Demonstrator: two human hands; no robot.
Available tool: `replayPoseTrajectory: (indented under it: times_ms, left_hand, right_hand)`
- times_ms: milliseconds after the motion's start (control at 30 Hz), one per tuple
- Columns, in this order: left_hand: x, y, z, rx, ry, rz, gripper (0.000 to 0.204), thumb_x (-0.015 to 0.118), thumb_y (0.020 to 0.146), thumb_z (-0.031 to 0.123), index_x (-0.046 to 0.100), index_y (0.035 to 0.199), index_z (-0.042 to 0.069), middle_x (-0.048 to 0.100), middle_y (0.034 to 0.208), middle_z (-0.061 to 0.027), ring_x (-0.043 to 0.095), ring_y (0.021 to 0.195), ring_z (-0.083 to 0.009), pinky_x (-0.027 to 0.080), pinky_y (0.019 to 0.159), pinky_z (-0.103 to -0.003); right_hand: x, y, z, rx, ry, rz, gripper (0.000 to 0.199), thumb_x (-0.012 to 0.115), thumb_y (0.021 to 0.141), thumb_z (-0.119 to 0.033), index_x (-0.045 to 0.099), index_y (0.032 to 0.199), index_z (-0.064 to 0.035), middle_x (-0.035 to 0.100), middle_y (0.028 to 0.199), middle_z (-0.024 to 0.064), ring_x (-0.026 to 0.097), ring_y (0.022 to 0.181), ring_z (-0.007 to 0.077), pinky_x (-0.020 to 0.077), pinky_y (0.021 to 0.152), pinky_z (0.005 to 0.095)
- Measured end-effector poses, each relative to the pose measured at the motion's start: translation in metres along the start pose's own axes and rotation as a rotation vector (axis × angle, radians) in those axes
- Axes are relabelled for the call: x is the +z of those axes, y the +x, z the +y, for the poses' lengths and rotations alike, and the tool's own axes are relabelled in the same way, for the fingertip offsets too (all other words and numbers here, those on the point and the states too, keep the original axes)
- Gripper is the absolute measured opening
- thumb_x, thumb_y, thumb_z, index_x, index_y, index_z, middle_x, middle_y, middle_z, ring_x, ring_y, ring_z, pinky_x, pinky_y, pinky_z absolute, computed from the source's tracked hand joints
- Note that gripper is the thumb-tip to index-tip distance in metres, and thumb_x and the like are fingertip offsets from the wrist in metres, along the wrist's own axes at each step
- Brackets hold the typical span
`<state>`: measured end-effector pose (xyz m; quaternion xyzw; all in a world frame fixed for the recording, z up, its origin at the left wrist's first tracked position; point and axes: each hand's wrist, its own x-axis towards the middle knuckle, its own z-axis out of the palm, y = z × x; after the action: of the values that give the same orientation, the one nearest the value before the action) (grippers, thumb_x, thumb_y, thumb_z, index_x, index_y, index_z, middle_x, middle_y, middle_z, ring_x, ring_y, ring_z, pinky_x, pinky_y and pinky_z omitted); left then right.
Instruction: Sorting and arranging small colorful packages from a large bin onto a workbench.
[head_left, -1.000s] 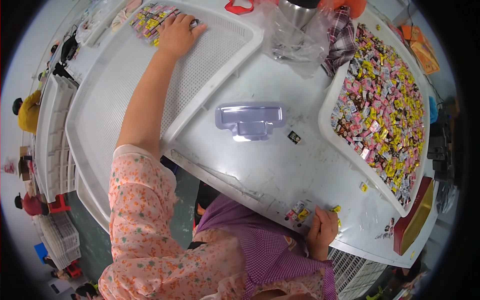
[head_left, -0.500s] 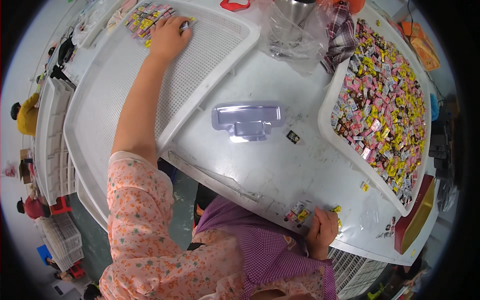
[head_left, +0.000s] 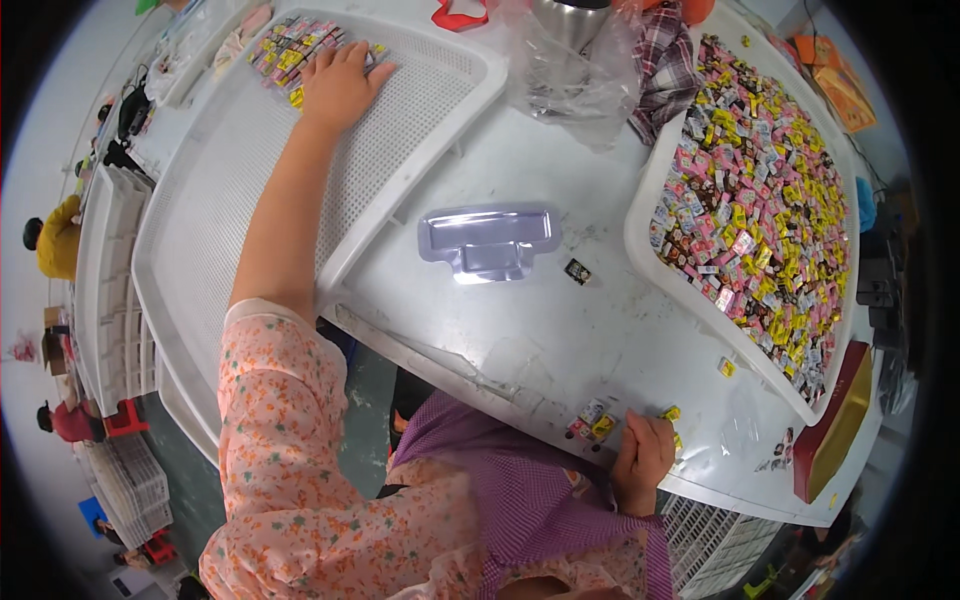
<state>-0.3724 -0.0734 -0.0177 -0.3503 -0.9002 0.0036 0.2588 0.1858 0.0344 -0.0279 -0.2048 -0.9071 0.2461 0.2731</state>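
Note:
My left hand reaches to the far left and lies with spread fingers on rows of small pink, yellow and dark packets. These packets sit in the far corner of a white perforated tray. At the near table edge, my right hand is curled closed; its palm is hidden, so anything inside it cannot be made out. Small yellow packets lie against it, and a little cluster of white, pink and yellow packets lies just left of it. Mid-table rests a clear moulded plastic shell.
A single black packet lies right of the shell. A large white tray heaped with mixed packets fills the right side. A steel flask, a clear bag and plaid cloth stand behind. A red-and-gold box is at right.
My left hand has opened its fingers over the packed rows; a dark piece that showed at its fingers earlier is no longer visible there. My right hand stays in place. The whole view has shifted slightly.

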Motion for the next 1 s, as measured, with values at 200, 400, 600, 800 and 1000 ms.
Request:
replayPoseTrajectory:
  times_ms: [200,400,600,800,1000]
  left_hand:
    - [0.004,-0.003,-0.002,-0.045,-0.110,0.006,0.069,0.050,0.088,0.058,0.045,0.137,0.011,0.051,0.136,-0.0110,0.036,0.132,-0.0344,0.023,0.109,-0.049]
    - [-0.003,-0.003,-0.014,-0.006,-0.236,0.031,0.072,0.060,0.083,0.055,0.043,0.137,0.010,0.050,0.135,-0.0126,0.035,0.132,-0.0354,0.023,0.109,-0.050]
    - [-0.028,-0.021,-0.031,0.075,-0.357,-0.021,0.066,0.065,0.080,0.049,0.048,0.131,0.011,0.054,0.129,-0.0108,0.041,0.127,-0.0342,0.026,0.106,-0.051]
    - [-0.034,-0.054,-0.052,0.098,-0.328,0.026,0.038,0.060,0.090,0.033,0.058,0.123,0.014,0.055,0.129,-0.0096,0.049,0.116,-0.0335,0.037,0.103,-0.041]
    - [-0.025,-0.049,-0.030,-0.017,-0.266,0.076,0.029,0.055,0.093,0.024,0.064,0.119,0.016,0.060,0.122,-0.0116,0.052,0.115,-0.0324,0.040,0.100,-0.040]
  right_hand:
    - [0.001,0.000,-0.002,0.010,-0.001,0.007,0.021,0.064,0.076,0.006,0.065,0.096,-0.0011,0.059,0.084,0.0124,0.057,0.074,0.0281,0.0460,0.066,0.0359]
    - [0.000,0.002,-0.004,0.012,-0.012,-0.008,0.020,0.064,0.076,0.005,0.065,0.095,-0.0012,0.059,0.084,0.0124,0.057,0.075,0.0283,0.0458,0.066,0.0360]
    - [0.000,0.002,-0.004,0.024,-0.012,-0.019,0.019,0.064,0.077,0.004,0.065,0.096,-0.0007,0.059,0.085,0.0123,0.057,0.075,0.0281,0.0454,0.066,0.0358]
    - [0.000,0.004,-0.005,0.018,-0.016,-0.019,0.019,0.063,0.077,0.004,0.065,0.096,-0.0006,0.059,0.084,0.0118,0.056,0.075,0.0277,0.0448,0.066,0.0359]
    - [0.001,0.003,-0.004,0.012,-0.029,-0.022,0.020,0.062,0.077,0.005,0.065,0.096,-0.0003,0.059,0.085,0.0122,0.056,0.075,0.0281,0.0447,0.066,0.0363]
